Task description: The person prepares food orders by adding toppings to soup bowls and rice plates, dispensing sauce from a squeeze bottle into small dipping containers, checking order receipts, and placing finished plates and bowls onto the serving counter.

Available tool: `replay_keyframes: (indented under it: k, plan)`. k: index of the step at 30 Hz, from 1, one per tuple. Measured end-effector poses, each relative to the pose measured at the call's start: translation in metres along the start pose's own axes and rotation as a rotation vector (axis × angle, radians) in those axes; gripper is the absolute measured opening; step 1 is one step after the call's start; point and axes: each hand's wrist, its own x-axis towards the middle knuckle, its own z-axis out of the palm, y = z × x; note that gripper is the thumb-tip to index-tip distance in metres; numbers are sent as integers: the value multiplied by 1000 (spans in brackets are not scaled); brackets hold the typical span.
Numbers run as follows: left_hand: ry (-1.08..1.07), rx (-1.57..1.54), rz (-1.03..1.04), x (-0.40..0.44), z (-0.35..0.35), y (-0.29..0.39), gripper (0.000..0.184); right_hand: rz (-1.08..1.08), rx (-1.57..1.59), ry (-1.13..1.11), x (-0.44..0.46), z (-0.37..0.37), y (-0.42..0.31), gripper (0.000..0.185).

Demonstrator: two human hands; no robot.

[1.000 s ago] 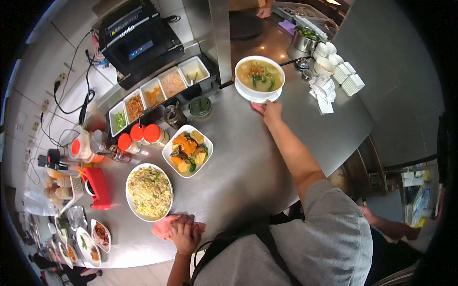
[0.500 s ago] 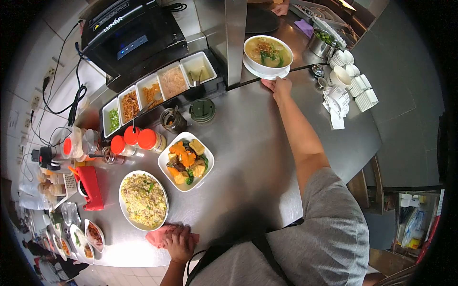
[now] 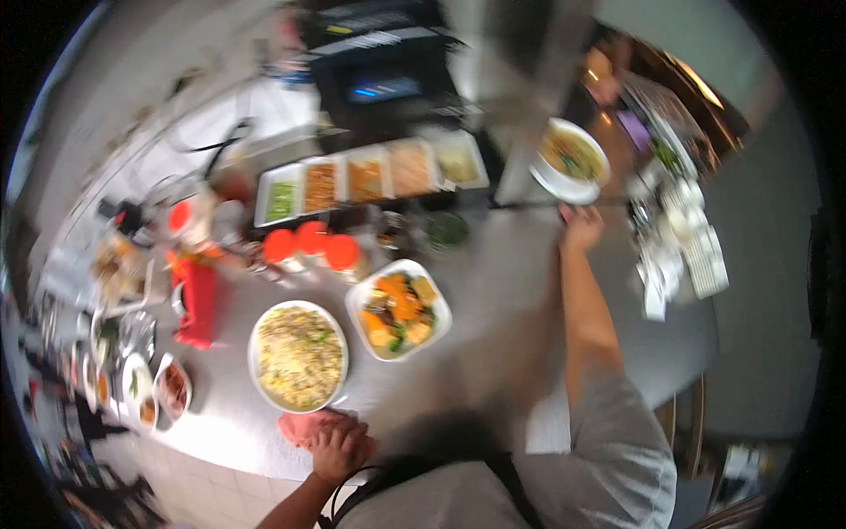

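My left hand point(image 3: 339, 450) rests on a folded pink cloth point(image 3: 304, 427) at the counter's near edge, its fingers curled over it. Just above the cloth stands a white oval dish of fried rice point(image 3: 300, 357). To its right is a square white bowl of mixed vegetables and tofu point(image 3: 399, 310). My right arm reaches far forward. At its end, my right hand point(image 3: 582, 226) is at the near rim of a white saucer point(image 3: 557, 189), fingers blurred but seemingly pinching it. A white bowl of noodle soup point(image 3: 573, 160) with greens sits on that saucer.
A metal post point(image 3: 536, 106) rises left of the soup. Topping trays point(image 3: 366, 176) line the back below a black machine point(image 3: 383, 84). Red-lidded jars point(image 3: 310, 238) and a red holder point(image 3: 198, 304) stand left. Stacked white crockery point(image 3: 692, 229) is right; another person's hand point(image 3: 602, 81) shows beyond.
My view has turned, so the counter's contents appear shifted rightward, with motion blur. My right hand stays at the saucer's rim; my left stays on the pink cloth.
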Motion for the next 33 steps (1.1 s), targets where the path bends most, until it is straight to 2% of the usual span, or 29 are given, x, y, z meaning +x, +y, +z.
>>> replay_keyframes:
  k: [1,2,4,7,10,11,12,13,15,17,18,19,20,22,24,25,28,31,32,33]
  plan:
    - [-40,15,-14,-5,2,-3,56,-14,-65,-19,-13,-3,-4,38]
    - [18,-57,45,-7,11,-12,54,-58,-151,-62,-8,-22,17,34]
    - [73,-3,72,0,-7,-7,46,-149,-198,-119,-42,-26,6,23]
    - [150,-48,63,5,-19,0,42,-443,-526,-81,-78,-38,19,16]
    - [259,-213,62,-4,-14,-6,38,-277,-275,-267,-140,23,-27,21]
    - [306,-287,60,-8,-11,-9,36,-339,-241,-380,-162,50,-57,20]
    - [399,-364,-47,-12,-26,-11,38,-400,-207,-489,-188,84,-99,21]
    - [502,-442,-153,-21,-41,-18,39,-360,-107,-649,-226,132,-163,21]
    - [814,-246,-607,-58,-20,-37,42,-638,-136,-806,-250,170,-217,15]
    - [1035,-154,-1080,-99,-22,-78,47,-899,-121,-942,-273,201,-258,24]
    - [1095,-129,-1363,-118,-23,-103,49,-1056,-119,-988,-287,216,-278,30]
    - [1115,-147,-1650,-131,-26,-128,52,-1111,-190,-1063,-307,227,-300,40]
    - [1103,-202,-1978,-143,-30,-155,54,-1392,-223,-1027,-324,244,-316,43]
    - [1331,-437,-2317,-160,-28,-217,52,-1513,-162,-1243,-359,279,-333,40]
    - [1430,-833,-2198,-160,-13,-247,46,-1595,-172,-1361,-386,312,-332,40]
    - [1473,-1035,-2112,-156,-12,-259,45,-1572,-167,-1408,-400,329,-331,41]
    - [1101,-637,-2341,-133,-44,-238,44,-1326,-182,-1460,-432,388,-317,46]
    - [1032,-416,-2450,-124,-49,-244,41,-980,-122,-1481,-461,432,-312,49]
    - [1035,-423,-2463,-124,-51,-248,41,-848,-90,-1486,-468,442,-311,50]
    - [1037,-428,-2477,-125,-53,-251,40,-806,-64,-1486,-474,448,-311,50]
